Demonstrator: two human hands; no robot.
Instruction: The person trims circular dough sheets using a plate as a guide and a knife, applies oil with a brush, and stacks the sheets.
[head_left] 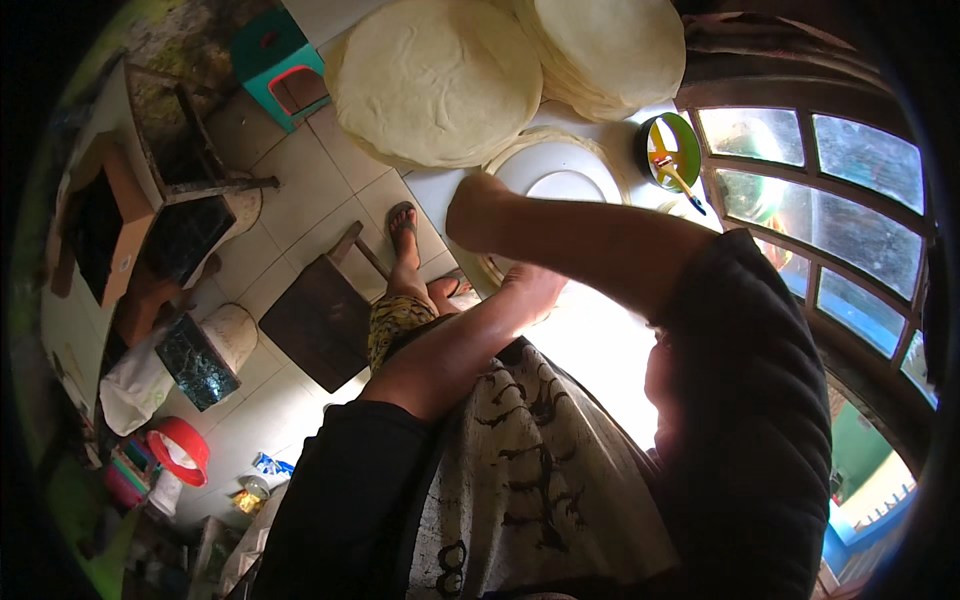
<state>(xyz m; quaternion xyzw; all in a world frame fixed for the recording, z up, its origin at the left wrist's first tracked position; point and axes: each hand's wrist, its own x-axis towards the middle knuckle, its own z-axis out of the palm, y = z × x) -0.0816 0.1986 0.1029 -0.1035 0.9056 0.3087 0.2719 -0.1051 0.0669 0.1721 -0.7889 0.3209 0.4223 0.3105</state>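
A white round plate (590, 175) lies face down on a pale thin dough sheet, whose edge (535, 138) shows around its far rim. My right forearm crosses over the plate's near part, and my right hand (478, 213) is at its left edge, with the fingers turned down out of sight. My left hand (535, 290) is just nearer, by the near rim of the plate; glare and the angle hide its fingers. Beyond the plate are two stacks of thin round dough sheets, a left stack (430, 85) and a right stack (610, 55).
At the right, by the window (810, 210), a green and black bowl (685, 140) holds yellow liquid and a brush (678, 180). Left of the white table stand a dark wooden stool (315, 320), a green plastic stool (275, 60) and a red basin (180, 450). My sandalled foot (403, 225) is on the tiles.
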